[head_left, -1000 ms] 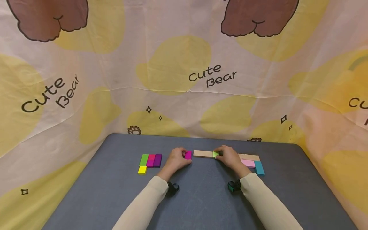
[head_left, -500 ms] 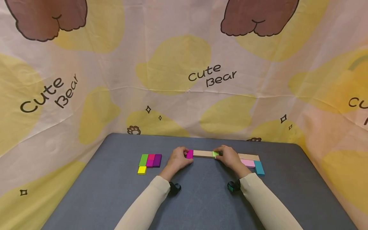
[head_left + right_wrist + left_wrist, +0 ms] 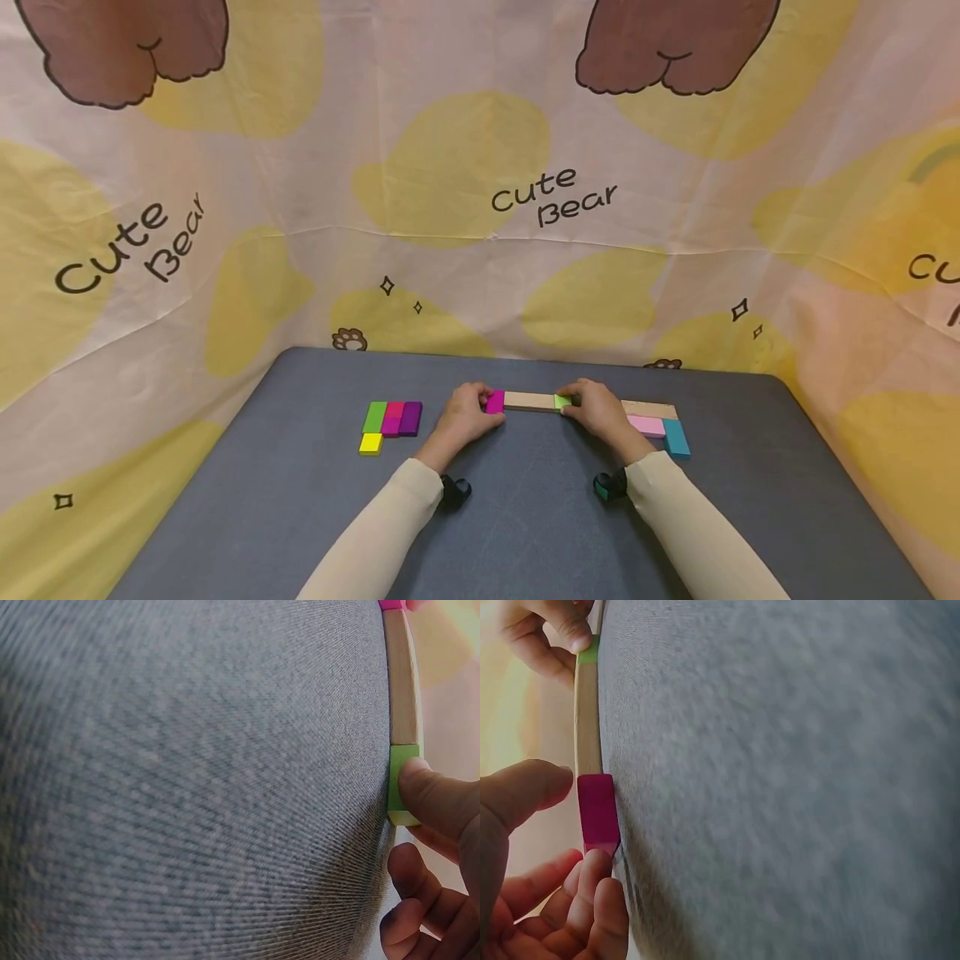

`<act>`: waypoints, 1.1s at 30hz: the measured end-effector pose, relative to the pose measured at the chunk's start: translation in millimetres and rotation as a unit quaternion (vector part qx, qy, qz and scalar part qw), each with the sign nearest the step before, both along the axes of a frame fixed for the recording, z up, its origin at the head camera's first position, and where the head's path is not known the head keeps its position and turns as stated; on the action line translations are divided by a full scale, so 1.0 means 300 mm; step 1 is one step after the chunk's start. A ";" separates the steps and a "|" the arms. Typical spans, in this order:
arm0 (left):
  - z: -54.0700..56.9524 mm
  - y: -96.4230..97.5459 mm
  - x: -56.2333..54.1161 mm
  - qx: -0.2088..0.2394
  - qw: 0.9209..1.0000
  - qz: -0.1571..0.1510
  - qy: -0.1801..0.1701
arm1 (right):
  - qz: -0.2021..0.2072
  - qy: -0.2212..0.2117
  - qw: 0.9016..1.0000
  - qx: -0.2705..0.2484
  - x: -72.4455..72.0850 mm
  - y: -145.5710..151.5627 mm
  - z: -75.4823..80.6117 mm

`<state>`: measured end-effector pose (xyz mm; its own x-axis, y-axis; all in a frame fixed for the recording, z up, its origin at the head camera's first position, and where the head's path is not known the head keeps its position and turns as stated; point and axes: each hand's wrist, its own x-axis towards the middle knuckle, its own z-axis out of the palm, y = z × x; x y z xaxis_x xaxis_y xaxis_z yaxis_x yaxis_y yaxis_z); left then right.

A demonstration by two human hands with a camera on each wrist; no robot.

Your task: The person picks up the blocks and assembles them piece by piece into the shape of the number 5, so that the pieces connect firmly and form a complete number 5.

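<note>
A magenta block (image 3: 495, 402) abuts the left end of a bare wooden plank (image 3: 529, 402) lying near the back of the table. My left hand (image 3: 457, 419) is curled round this block. In the left wrist view, fingertips (image 3: 594, 862) meet the block's outer end, while the thumb is beside its inner end. At the plank's other end sits a light green block (image 3: 397, 776), which my right hand (image 3: 602, 414) pinches. Its thumb presses the near face in the right wrist view; the other fingers are curled below. My right hand partly hides the green block in the head view.
Left of my hands, green (image 3: 375, 417), red-magenta (image 3: 392, 420), purple (image 3: 410, 419) and yellow (image 3: 371, 444) blocks lie together. Beyond my right hand are another wooden plank (image 3: 652, 410), a pink block (image 3: 649, 427) and a blue block (image 3: 677, 439). A printed cloth (image 3: 465, 292) hangs behind the table.
My left hand has slid the magenta block slightly right, closing the small gap to the plank. During the last half second both hands have stayed still. The right hand keeps its place.
</note>
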<state>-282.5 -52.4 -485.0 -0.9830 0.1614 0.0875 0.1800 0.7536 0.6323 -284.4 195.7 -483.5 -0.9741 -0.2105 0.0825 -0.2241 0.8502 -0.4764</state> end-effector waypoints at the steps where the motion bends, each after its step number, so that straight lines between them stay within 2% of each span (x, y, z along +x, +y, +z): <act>1: 0.002 -0.003 0.002 0.000 1.000 -0.001 -0.001 | -0.001 -0.001 1.000 0.001 0.000 0.001 0.000; 4: 0.012 -0.022 0.012 -0.005 1.000 -0.007 -0.004 | 0.001 -0.001 1.000 0.005 -0.002 0.002 -0.003; 8: 0.029 -0.062 0.025 -0.040 0.998 -0.042 0.003 | 0.001 -0.002 1.000 0.005 -0.003 0.001 -0.004; 13: 0.059 -0.117 0.034 -0.093 0.991 -0.098 0.017 | -0.002 -0.004 1.000 0.004 -0.008 0.003 -0.004; 21: 0.087 -0.205 0.041 -0.134 0.979 -0.151 0.036 | -0.001 0.000 1.000 0.004 -0.013 0.004 -0.016; 24: 0.093 -0.242 0.040 -0.152 0.976 -0.152 0.043 | 0.000 0.003 1.000 0.003 -0.011 0.004 -0.017; 30: 0.072 -0.331 0.017 -0.202 0.971 -0.115 0.057 | 0.002 0.007 1.000 0.000 -0.009 0.004 -0.018; 33: 0.061 -0.373 0.010 -0.211 0.970 -0.104 0.055 | 0.000 0.007 1.000 -0.003 -0.011 0.005 -0.019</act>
